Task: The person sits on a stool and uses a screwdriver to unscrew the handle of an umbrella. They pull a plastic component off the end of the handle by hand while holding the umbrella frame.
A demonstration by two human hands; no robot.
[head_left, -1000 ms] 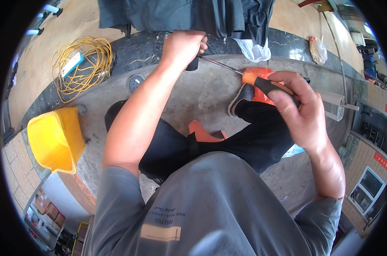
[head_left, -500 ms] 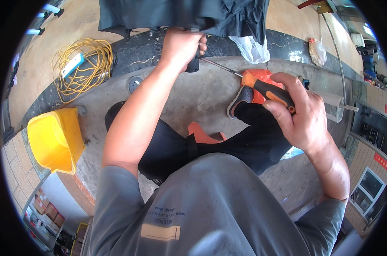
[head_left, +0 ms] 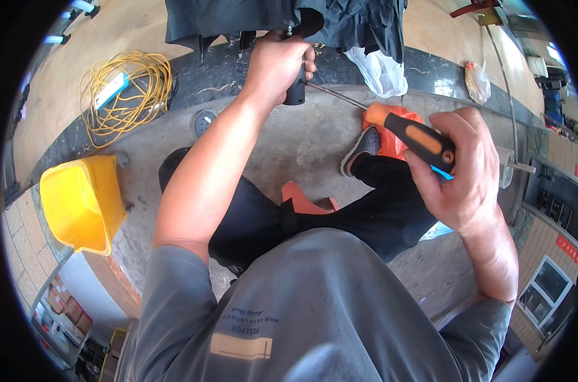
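Note:
My left hand is closed around a black cylindrical handle hanging below dark folded fabric, which looks like an umbrella canopy with small rib tips. Part of the handle is hidden under my fingers. My right hand holds a screwdriver by its black and orange grip, thumb and fingers around the rear end. Its thin metal shaft slants up leftward to the side of the black handle, where the tip meets or nearly meets it.
A coiled yellow cable with a power strip lies left, above a yellow bucket. Around my feet are an orange bag and a pink stool. A white plastic bag and another small bag lie farther back.
My left hand and the black handle have risen slightly. The fabric has shifted. My right hand has edged rightward, its fingers moving round the screwdriver's grip, which has turned a little.

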